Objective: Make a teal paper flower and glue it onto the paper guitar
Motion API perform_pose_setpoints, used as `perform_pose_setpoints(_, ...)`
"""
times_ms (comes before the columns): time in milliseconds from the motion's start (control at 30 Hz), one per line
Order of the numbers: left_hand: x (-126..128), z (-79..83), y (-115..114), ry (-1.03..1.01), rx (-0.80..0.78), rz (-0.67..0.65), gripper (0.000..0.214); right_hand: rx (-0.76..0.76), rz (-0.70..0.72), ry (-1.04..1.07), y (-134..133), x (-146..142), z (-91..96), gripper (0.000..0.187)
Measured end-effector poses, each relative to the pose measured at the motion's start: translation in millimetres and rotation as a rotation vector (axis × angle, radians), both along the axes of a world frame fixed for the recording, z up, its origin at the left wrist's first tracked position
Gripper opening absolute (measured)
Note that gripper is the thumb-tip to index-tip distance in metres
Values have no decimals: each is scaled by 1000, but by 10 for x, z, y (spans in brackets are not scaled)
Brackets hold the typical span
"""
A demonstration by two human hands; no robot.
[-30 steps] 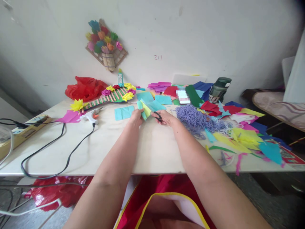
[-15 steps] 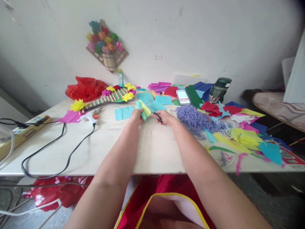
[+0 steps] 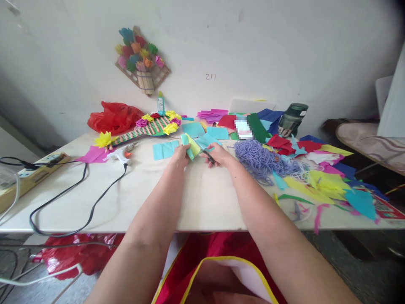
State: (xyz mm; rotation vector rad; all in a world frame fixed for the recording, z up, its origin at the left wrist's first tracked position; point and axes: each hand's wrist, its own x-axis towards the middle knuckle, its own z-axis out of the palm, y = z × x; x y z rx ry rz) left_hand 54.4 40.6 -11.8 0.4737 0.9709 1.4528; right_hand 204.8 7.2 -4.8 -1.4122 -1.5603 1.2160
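Note:
My left hand (image 3: pixel 181 154) pinches a folded piece of blue and yellow crepe paper (image 3: pixel 193 148) above the middle of the table. Dark-handled scissors (image 3: pixel 209 156) are in my right hand (image 3: pixel 218 155), their blades pointing at the paper's right edge. Whether the blades are closed on the paper I cannot tell. Flat blue paper pieces lie close by: one (image 3: pixel 166 150) left of my left hand, another (image 3: pixel 217 133) behind my right hand. A blue flap of paper (image 3: pixel 204 140) spreads just behind the scissors.
A hot glue gun (image 3: pixel 119 155) and a power strip (image 3: pixel 34 173) with cords lie left. Behind them is a flower-decorated, guitar-shaped craft (image 3: pixel 148 128). Purple yarn (image 3: pixel 257 158), coloured paper scraps (image 3: pixel 329 183) and a dark bottle (image 3: pixel 291 120) are on the right.
My right hand's fingers and the scissor handles have shifted slightly, with the fingers looking more spread. My left hand and the paper stay nearly where they were.

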Motion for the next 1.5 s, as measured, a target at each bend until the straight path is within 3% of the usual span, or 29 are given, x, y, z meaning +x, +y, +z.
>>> perform_pose_setpoints(200,-8,-1,4,-7,33,2,13,83,11,-38,-43,-3,54,70)
perform_pose_setpoints(333,-9,10,-13,4,39,-5,13,101,118,-18,-66,6,73,55)
perform_pose_setpoints(700,1,29,-38,-16,80,-80,13,27,184,74,-58,52,40,29)
perform_pose_setpoints(867,13,16,-45,-8,123,-143,14,27,179,75,-38,68,25,37)
perform_pose_setpoints(1233,29,-45,-28,50,174,-227,14,51,159,72,8,79,-9,37)
perform_pose_setpoints(1500,23,-51,-6,76,148,-199,16,48,140,73,-29,68,26,37)
